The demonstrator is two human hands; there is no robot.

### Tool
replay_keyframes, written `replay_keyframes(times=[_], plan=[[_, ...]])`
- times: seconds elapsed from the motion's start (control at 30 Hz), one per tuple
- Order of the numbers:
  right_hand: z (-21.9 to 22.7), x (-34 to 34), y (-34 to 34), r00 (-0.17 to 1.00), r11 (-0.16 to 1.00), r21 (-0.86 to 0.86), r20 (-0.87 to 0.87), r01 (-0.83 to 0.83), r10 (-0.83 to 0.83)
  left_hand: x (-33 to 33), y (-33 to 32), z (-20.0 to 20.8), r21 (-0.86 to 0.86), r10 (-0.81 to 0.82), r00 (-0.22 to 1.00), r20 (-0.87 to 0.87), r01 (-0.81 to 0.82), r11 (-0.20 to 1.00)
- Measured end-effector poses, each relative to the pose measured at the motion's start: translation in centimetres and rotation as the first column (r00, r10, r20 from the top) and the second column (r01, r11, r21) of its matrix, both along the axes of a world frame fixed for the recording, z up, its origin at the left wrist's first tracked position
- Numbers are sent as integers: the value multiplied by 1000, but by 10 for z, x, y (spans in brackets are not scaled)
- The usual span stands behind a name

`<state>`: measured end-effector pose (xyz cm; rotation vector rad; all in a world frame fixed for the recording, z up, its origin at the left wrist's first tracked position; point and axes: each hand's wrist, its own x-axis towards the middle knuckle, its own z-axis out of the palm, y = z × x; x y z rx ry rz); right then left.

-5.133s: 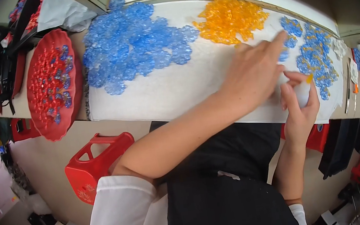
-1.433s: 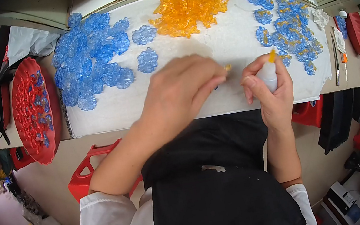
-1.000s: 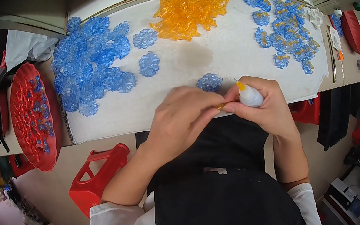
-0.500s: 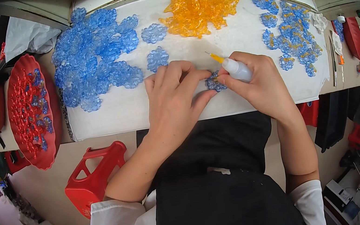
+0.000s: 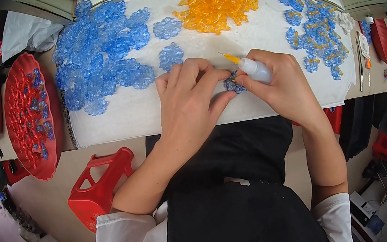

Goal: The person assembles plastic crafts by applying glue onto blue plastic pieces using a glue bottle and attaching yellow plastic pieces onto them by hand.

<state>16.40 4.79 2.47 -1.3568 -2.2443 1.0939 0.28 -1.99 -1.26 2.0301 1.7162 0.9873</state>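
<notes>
A translucent blue flower-shaped piece point(image 5: 234, 84) lies near the front of the white sheet, partly covered by fingertips. My left hand point(image 5: 191, 91) pinches its left side between thumb and forefinger, the other fingers curled. In my right hand point(image 5: 277, 74) is a small clear squeeze bottle point(image 5: 255, 71) with a yellow needle tip point(image 5: 231, 58), tilted so the needle points up and left, away from the flower. The right thumb and fingertips also press at the flower's right side. Something small and yellowish shows on the flower, but fingers hide most of it.
Blue flower pieces point(image 5: 102, 54) are heaped at left, two single ones point(image 5: 171, 56) beside them. Orange pieces point(image 5: 218, 5) form a pile at the back. Blue flowers with orange parts point(image 5: 321, 35) lie at right. A red scalloped tray point(image 5: 55, 127) and a red stool point(image 5: 87, 201) are at left.
The view has shifted slightly. Both hands stay at the flower piece with nearly the same hold, and the bottle remains in my right hand.
</notes>
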Motion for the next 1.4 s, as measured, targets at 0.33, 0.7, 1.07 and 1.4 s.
replay_keyframes(times=[0.33, 0.7, 1.07, 1.4], plan=[[1, -3, -10, 998, 983, 180, 43, -48, 41, 2, -1, 0, 4, 20, 1000, -12, -20, 1000], [2, -4, -9, 998, 979, 197, 39, -57, 50, 2, 0, 1, 6, 13, 1000, 8, -13, 1000], [-4, -4, -9, 998, 972, 231, 24, -54, 50, 1, 0, 0, 0, 1, 1000, -4, -1, 1000], [-15, 11, -15, 984, 967, 238, -171, 87, -47, 9, 5, 3, 7, 6, 998, -59, -5, 1000]])
